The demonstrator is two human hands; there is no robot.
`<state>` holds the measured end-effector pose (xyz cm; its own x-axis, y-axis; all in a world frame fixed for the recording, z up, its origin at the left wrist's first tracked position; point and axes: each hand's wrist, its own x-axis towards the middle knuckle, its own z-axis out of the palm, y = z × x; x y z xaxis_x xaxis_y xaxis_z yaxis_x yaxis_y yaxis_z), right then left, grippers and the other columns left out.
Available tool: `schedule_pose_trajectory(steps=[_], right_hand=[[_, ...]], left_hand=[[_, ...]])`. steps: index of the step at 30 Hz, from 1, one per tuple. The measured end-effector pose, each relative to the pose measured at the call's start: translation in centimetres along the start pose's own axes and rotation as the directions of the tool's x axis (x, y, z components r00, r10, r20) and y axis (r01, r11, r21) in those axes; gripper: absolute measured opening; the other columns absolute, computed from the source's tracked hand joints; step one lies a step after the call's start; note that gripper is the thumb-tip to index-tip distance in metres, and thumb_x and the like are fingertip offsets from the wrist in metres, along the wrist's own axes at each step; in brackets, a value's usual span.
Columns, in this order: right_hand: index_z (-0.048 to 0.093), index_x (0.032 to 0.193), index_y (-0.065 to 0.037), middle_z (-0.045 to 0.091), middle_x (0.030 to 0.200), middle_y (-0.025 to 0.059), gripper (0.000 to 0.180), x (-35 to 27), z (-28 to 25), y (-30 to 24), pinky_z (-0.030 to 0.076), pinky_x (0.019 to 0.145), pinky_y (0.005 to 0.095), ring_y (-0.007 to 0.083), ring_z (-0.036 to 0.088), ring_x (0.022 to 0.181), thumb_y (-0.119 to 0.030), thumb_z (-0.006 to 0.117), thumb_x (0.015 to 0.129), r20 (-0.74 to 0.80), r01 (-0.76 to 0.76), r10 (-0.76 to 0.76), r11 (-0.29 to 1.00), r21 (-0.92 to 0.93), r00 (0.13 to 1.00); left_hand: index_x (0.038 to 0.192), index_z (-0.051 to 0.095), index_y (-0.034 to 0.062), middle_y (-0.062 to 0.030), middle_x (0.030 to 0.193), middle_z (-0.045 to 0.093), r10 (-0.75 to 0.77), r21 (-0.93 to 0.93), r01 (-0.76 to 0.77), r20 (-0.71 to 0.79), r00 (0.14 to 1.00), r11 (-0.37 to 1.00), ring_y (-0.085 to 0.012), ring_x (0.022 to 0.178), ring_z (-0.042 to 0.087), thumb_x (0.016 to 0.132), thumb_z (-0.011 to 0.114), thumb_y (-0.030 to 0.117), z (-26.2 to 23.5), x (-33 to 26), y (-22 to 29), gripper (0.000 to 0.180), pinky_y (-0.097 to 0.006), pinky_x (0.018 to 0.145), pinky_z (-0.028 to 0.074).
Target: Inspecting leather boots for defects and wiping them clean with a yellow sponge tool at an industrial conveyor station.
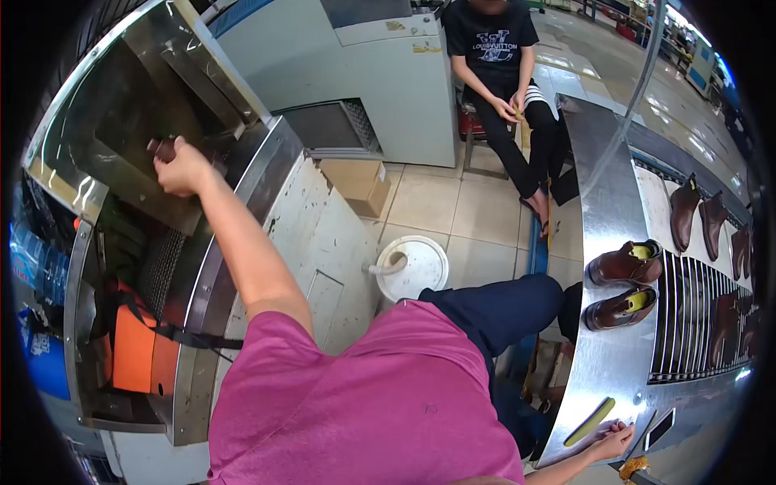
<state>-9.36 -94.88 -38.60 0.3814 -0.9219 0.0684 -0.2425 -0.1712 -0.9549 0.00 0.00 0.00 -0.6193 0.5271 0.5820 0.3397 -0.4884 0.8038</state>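
Observation:
My left hand (184, 168) reaches into a metal booth (279, 158) on the left. Its fingers are closed round a dark brown thing (162, 149), mostly hidden by the hand and the dim interior. On the far right, my right hand (612, 443) is at the near end of a metal table (602, 210). Its fingers are curled together, and what they hold, if anything, is too small to make out. Beside it lies a long, flat yellow-green strip (590, 422). Two brown ankle boots (621, 309) with yellow-green linings stand farther along the table.
More brown boots (684, 214) stand by a barred conveyor (683, 315) on the right. A phone (660, 429) lies near my right hand. A white lidded bucket (416, 267) and a cardboard box (356, 186) are on the floor. Ahead, another person (493, 48) sits, hands together.

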Motion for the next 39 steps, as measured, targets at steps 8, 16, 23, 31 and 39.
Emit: schedule_pose_trajectory(steps=[8, 16, 23, 31, 39], right_hand=[[0.071, 0.124, 0.0, 0.072, 0.089, 0.0055, 0.038, -0.4, 0.2, -0.4, 0.041, 0.051, 0.0222, 0.0093, 0.056, 0.064, -0.032, 0.06, 0.108, -0.001, 0.043, -0.043, 0.998, -0.034, 0.999], [0.069, 0.125, 0.0, 0.057, 0.073, -0.0015, 0.029, -2.2, 1.8, 0.7, 0.04, 0.055, 0.024, 0.0074, 0.048, 0.064, -0.009, 0.055, 0.101, 0.026, -0.049, 0.042, 0.949, 0.311, 0.999], [0.073, 0.114, -0.003, 0.066, 0.076, 0.0018, 0.028, 0.2, 0.4, -2.9, 0.046, 0.059, 0.0261, 0.0092, 0.056, 0.063, -0.028, 0.063, 0.105, -0.131, 0.022, 0.004, 0.98, 0.195, 0.991], [0.072, 0.109, -0.004, 0.07, 0.08, 0.0074, 0.023, -1.7, 0.0, -1.1, 0.052, 0.057, 0.0305, 0.0123, 0.064, 0.064, -0.024, 0.062, 0.104, -0.031, -0.135, 0.154, 0.931, 0.338, 0.988], [0.069, 0.124, -0.003, 0.065, 0.133, 0.018, 0.053, -10.7, 2.4, -4.1, 0.043, 0.112, 0.0491, 0.0384, 0.055, 0.132, -0.045, 0.074, 0.093, 0.182, 0.297, -0.242, 0.862, -0.41, 0.953]], left_hand=[[0.117, 0.073, 0.0049, -0.0186, 0.101, 0.078, -0.063, 0.136, 0.073, -0.076, 0.995, 0.988, -0.0426, 0.097, 0.074, 0.077, 0.087, 0.028, 5.5, 7.0, -3.2, 0.048, -0.053, 0.091, 0.056], [0.126, 0.067, 0.0059, -0.0176, 0.122, 0.074, 0.061, -0.452, -0.015, 0.088, 0.994, 0.892, -0.0366, 0.111, 0.071, 0.089, 0.077, 0.028, 19.2, 1.0, -12.2, 0.043, -0.049, 0.095, 0.054], [0.134, 0.061, 0.0009, -0.0193, 0.129, 0.07, 0.369, -0.426, 0.437, 0.904, 0.214, 0.792, -0.0345, 0.117, 0.069, 0.098, 0.065, 0.025, 26.3, -16.2, -12.7, 0.043, -0.045, 0.102, 0.052], [0.144, 0.053, -0.0048, -0.0212, 0.137, 0.066, 0.735, -0.154, 0.789, 0.5, -0.458, 0.595, -0.0321, 0.124, 0.066, 0.109, 0.052, 0.021, -4.9, -62.3, -4.6, 0.044, -0.041, 0.111, 0.048], [0.134, 0.064, -0.0073, -0.0176, 0.12, 0.074, 0.856, -0.178, 0.838, 0.076, -0.511, 0.516, -0.0231, 0.11, 0.069, 0.111, 0.054, 0.012, -28.8, -56.3, 9.8, 0.031, -0.034, 0.102, 0.052]])
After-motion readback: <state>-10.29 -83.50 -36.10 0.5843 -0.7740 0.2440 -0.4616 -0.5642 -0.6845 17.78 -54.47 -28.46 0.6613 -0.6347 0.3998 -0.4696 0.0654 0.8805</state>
